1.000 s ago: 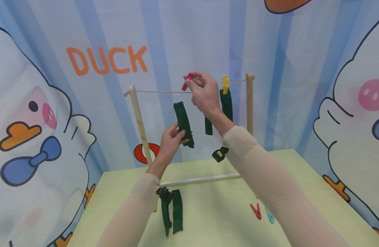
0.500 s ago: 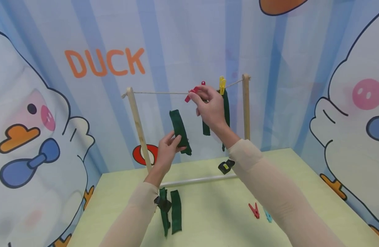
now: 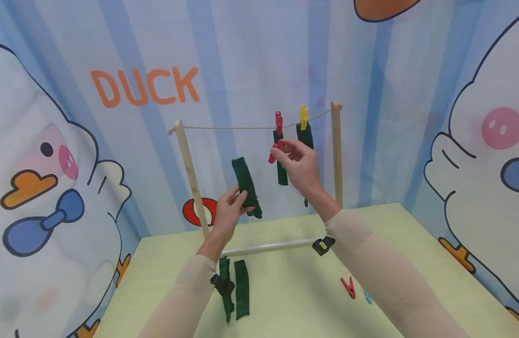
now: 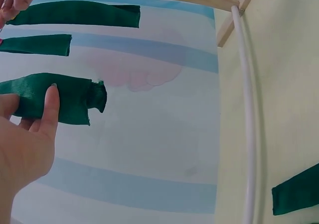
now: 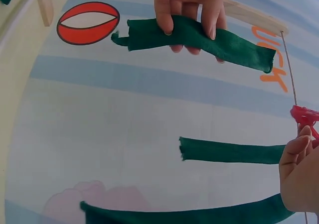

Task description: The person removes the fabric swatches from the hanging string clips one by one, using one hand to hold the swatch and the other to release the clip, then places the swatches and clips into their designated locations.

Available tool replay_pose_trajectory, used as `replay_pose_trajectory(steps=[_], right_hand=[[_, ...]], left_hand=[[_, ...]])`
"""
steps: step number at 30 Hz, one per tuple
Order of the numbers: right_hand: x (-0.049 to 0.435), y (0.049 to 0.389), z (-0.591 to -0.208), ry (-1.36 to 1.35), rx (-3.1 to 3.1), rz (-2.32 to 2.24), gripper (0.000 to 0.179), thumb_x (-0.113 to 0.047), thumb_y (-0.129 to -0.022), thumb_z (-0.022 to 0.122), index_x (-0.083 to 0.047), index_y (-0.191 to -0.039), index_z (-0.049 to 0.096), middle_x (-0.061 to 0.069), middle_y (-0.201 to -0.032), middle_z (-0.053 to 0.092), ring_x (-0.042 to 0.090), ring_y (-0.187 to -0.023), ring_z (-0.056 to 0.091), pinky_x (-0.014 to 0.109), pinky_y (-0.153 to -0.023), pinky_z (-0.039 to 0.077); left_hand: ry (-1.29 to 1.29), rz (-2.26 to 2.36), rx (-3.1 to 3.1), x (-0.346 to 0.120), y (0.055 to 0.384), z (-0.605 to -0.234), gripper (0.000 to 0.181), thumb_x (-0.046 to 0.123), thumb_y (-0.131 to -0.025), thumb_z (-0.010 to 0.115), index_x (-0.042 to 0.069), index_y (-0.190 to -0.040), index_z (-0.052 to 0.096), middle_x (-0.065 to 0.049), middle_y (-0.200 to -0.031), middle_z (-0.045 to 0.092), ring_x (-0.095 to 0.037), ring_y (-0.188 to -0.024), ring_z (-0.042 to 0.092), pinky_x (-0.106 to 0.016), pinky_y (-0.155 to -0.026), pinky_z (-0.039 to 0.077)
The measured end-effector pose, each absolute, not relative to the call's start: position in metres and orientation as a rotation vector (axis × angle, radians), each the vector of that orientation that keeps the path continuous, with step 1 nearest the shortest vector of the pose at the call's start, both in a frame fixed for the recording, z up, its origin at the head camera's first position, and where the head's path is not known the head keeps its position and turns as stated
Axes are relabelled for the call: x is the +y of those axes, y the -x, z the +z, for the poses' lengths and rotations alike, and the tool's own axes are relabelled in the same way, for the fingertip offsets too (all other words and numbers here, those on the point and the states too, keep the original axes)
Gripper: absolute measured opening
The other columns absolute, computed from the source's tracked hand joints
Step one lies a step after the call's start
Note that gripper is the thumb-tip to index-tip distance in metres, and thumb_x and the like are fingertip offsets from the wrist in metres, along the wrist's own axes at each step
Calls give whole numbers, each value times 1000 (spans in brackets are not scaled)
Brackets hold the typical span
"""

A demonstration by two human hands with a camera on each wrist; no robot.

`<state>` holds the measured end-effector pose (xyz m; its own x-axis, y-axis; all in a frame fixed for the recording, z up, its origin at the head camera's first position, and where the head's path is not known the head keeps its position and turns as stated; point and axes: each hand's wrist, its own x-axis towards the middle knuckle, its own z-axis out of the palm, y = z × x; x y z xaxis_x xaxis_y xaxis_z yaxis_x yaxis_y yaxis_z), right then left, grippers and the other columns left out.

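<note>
My left hand (image 3: 228,210) pinches a strip of dark green cloth (image 3: 246,180) by its lower part, thumb in front; the left wrist view shows the frayed end. My right hand (image 3: 301,164) pinches a red clothespin (image 3: 273,154) below the rope (image 3: 230,127). Behind that hand, another green strip (image 3: 282,174) hangs from the rope by a second red clothespin (image 3: 278,123). To its right a further green strip (image 3: 305,134) hangs under a yellow clothespin (image 3: 304,117); the right hand partly covers both strips.
The rope runs between a left wooden post (image 3: 191,176) and a right post (image 3: 337,155), with a white bar (image 3: 272,247) low between them. Green strips (image 3: 242,288) lie on the pale table (image 3: 293,300). A red clothespin (image 3: 349,288) and a light blue one (image 3: 367,296) lie at right.
My right hand has come down and right from the rope, still holding its red clothespin, which uncovers the hanging red one. My left hand has sunk slightly with its strip.
</note>
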<state>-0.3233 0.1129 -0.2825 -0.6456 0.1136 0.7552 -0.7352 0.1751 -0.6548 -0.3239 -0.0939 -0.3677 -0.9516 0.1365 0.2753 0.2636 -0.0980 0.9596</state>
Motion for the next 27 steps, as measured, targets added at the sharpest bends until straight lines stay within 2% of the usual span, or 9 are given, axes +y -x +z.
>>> replay_pose_trajectory(steps=[2,6,9,12,15,21,27], right_hand=[[117,321,-288,-560,-1793,1556,33,-16,-93,74,3,-118,68,20,-104,70,30,-89,62,19,-70,50],[126,320,-300,-499,-1852,1540,34,-22,-92,75,-1,-119,68,15,-104,70,23,-87,62,19,-74,50],[132,317,-307,-460,-1881,1531,34,-22,-92,75,-1,-118,68,14,-103,70,22,-84,61,19,-72,51],[140,314,-315,-436,-1907,1521,35,-20,-92,75,0,-119,68,15,-104,70,22,-82,60,18,-70,50],[150,312,-324,-410,-1949,1503,34,-18,-92,75,1,-119,68,15,-105,70,23,-82,58,16,-68,50],[173,310,-343,-311,-2066,1492,32,-20,-91,75,0,-116,70,15,-108,70,25,-84,59,16,-65,51],[189,301,-361,-248,-2158,1464,29,-18,-90,75,0,-112,71,16,-106,70,24,-81,60,20,-62,52]], left_hand=[[433,-2227,-2053,-94,323,-371,56,15,-106,52,1,-155,30,-17,-160,29,-28,-119,62,-37,-93,53],[427,-2262,-2036,-94,321,-379,57,13,-105,52,-1,-155,29,-20,-160,26,-30,-129,54,-39,-93,53],[418,-2269,-2042,-94,319,-385,57,14,-106,52,-1,-155,29,-21,-160,26,-30,-124,59,-38,-93,53],[399,-2267,-2057,-95,318,-391,58,15,-105,53,-1,-155,30,-21,-158,30,-26,-110,68,-34,-93,53],[380,-2263,-2073,-96,316,-396,59,16,-104,56,0,-155,31,-21,-157,33,-21,-102,71,-33,-93,53],[370,-2248,-2079,-98,314,-409,59,12,-103,57,-2,-154,32,-24,-150,41,-28,-112,66,-40,-92,54],[368,-2234,-2098,-100,311,-424,58,11,-103,58,-3,-153,34,-26,-141,48,-30,-115,65,-38,-89,56]])
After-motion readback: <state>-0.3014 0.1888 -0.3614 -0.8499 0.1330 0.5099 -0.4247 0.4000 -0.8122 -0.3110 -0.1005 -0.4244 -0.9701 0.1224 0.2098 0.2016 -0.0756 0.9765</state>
